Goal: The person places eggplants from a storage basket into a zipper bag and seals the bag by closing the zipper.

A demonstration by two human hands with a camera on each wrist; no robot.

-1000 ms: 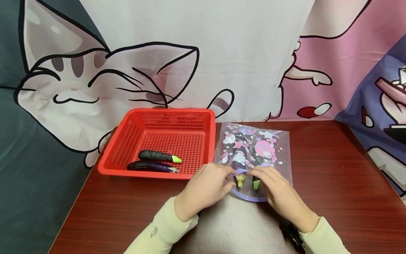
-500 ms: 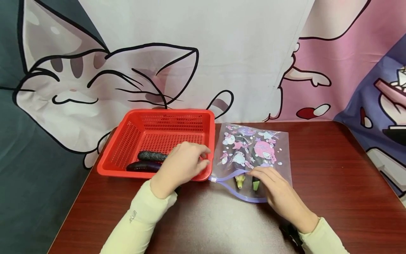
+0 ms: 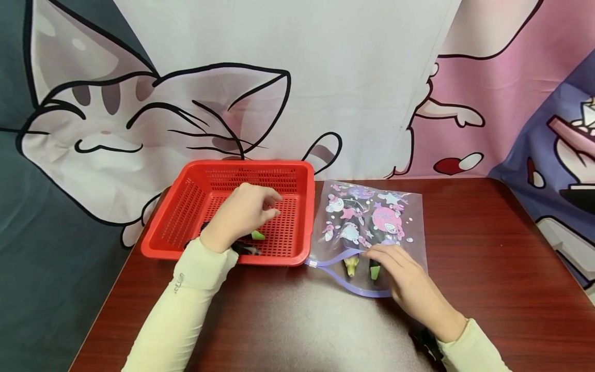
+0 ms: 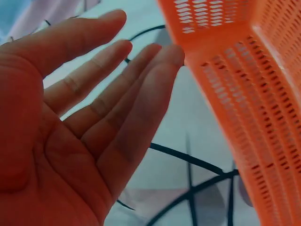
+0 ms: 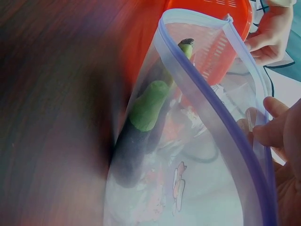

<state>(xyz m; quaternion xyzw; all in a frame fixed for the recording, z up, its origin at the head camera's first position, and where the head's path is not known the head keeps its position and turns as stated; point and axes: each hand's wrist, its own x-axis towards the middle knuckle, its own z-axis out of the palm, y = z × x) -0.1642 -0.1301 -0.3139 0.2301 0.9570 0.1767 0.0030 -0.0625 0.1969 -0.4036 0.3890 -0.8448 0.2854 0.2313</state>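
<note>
At my far left a cartoon cat (image 3: 107, 129) is printed on the cloth backdrop (image 3: 362, 77), which hangs behind the counter (image 3: 492, 258). Next I see a pale sleeve (image 3: 162, 310) reaching in over the front of a red perforated basket (image 3: 279, 259). Two dark vegetables lie in the basket near its front wall, a knobbly vegetable (image 3: 257, 235) with a bright green end and, closer to the front, a smooth eggplant (image 3: 246, 249); the arm hides part of both. The left hand (image 3: 244, 212) hangs above them, and my left wrist view shows its fingers (image 4: 150, 89) released, loosely bent, with nothing between them.

Just right of the basket I have a clear printed bag (image 3: 416, 227) lying on the counter, its mouth toward the front. A white slider (image 3: 313, 263) sits at the left end of the purple zip strip (image 3: 358, 290), whose two edges stand apart. Inside the bag I make out a yellow-green stem (image 3: 351, 266) and, to its right, a light green end (image 3: 374, 271), each on a dark vegetable. Rightmost, the right hand (image 3: 409, 281) pinches the far edge of the bag's mouth between thumb and fingers, with black gear (image 3: 425, 342) at its wrist.
</note>
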